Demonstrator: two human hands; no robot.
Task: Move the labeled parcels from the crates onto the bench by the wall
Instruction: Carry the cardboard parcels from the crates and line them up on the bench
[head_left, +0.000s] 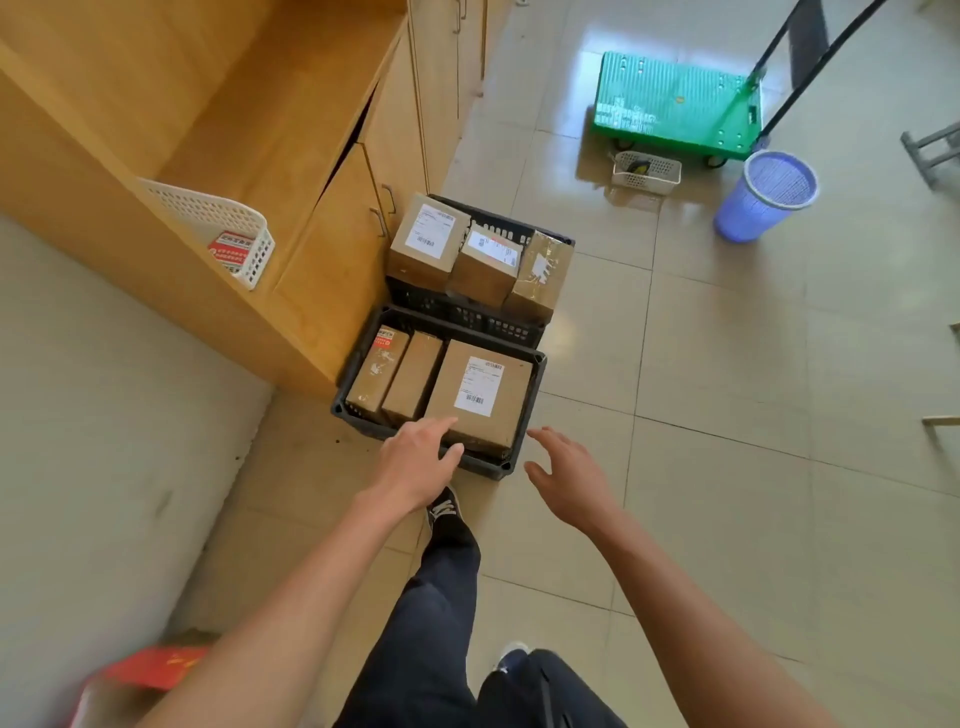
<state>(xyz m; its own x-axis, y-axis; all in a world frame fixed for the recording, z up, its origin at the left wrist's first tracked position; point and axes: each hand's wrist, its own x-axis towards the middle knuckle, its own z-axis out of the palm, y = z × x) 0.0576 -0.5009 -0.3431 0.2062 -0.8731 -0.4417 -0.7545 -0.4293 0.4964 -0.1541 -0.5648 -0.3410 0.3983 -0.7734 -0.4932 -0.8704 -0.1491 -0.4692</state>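
Near crate (535, 384): black slatted plastic; three cardboard parcels inside.
Large parcel (480, 397): flat, white label, at 3 o'clock in crate.
Left hand (421, 462): grip open, fingers over parcel's near edge.
Right hand (569, 478): grip open, empty, beside crate.

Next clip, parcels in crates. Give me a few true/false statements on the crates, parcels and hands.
1. Two dark crates sit on the floor, the near crate holding three parcels. True.
2. The right hand grips the big labeled parcel. False: it hangs open beside the crate.
3. The left hand reaches over the near crate's edge. True.
4. The far crate is empty. False: it holds three parcels.
5. The green cart carries parcels. False: its deck is bare.
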